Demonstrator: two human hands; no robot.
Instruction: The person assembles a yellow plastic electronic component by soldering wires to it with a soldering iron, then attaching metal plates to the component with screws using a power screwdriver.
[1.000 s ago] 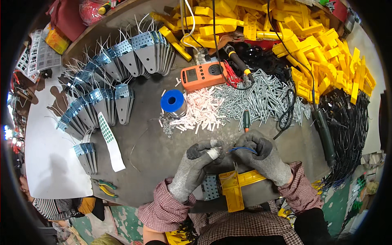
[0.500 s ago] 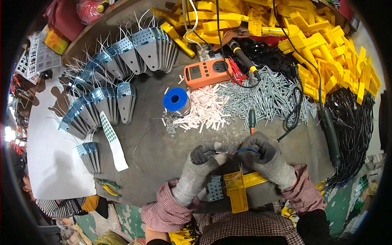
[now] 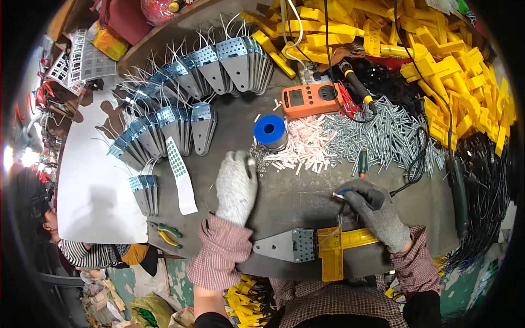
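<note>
My right hand [image 3: 377, 208], in a grey glove, is closed on a short blue wire [image 3: 343, 192] with a pale tip at its end. My left hand [image 3: 237, 183], also gloved, reaches over the tabletop beside small washers [image 3: 261, 159]; its fingers look extended, with the tips partly turned from view. Between my forearms lies a tapered grey metal bracket [image 3: 279, 245] with a perforated bluish end. It adjoins a yellow plastic housing [image 3: 330, 257], whose yellow arm extends under my right hand. Thin pale wires [image 3: 340, 220] rise from the housing.
Behind my hands stand a blue-topped solder spool [image 3: 269, 130], pale pink sleeves [image 3: 306, 143], a screw pile [image 3: 377, 134] and an orange meter [image 3: 310, 99]. Brackets [image 3: 203, 128] stand in rows at left, near pliers [image 3: 168, 235]. Yellow housings [image 3: 459, 76] heap at right.
My left hand has left the wire and moved away to the left, toward the washers. My right hand keeps the wire. The bracket is now uncovered, and the whole view has shifted.
</note>
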